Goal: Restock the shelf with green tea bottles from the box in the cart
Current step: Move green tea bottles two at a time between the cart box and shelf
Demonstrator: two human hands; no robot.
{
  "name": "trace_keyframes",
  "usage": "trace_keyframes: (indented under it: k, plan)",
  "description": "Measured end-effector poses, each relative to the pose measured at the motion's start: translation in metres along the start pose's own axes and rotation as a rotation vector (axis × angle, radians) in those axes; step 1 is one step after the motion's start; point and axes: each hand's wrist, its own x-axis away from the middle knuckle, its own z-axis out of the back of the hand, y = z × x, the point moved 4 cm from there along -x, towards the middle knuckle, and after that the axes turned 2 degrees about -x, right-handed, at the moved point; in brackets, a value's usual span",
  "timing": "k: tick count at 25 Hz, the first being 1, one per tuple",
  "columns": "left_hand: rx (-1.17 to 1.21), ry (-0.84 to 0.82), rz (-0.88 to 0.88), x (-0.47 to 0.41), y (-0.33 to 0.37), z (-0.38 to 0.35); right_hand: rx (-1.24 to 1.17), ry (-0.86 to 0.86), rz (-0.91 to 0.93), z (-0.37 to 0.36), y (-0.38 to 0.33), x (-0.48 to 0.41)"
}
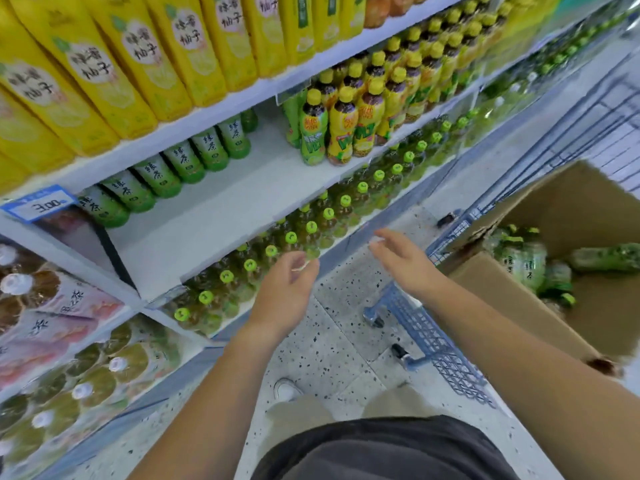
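A row of green tea bottles (180, 161) stands at the back of a white shelf (221, 216); the front of that shelf is bare. More green tea bottles (526, 261) lie in an open cardboard box (519, 306) in the blue cart (436, 341) at the right. My left hand (287, 289) hovers in front of the shelf edge, fingers loosely curled, holding nothing. My right hand (401, 258) is stretched out between shelf and box, fingers relaxed and empty.
Yellow cartons (114, 64) fill the shelf above. Yellow-capped bottles (349, 123) stand to the right of the bare space. Green-capped bottles (291, 237) crowd the shelf below. The speckled floor (346, 341) lies between shelf and cart.
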Motion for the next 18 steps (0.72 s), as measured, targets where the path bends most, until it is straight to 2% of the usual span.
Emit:
trace_keyframes:
  k: [8,13,18]
  plan:
    - [-0.056,-0.056,-0.023,0.038,0.080,-0.115,-0.009,0.108,-0.028,0.133,0.064,0.071]
    - [-0.104,-0.101,-0.045,0.033,0.112,-0.179,0.070,0.113,-0.031,0.228,0.102,0.089]
    - [-0.135,-0.196,-0.042,0.019,0.135,-0.238,-0.026,0.207,-0.113,0.284,0.140,0.105]
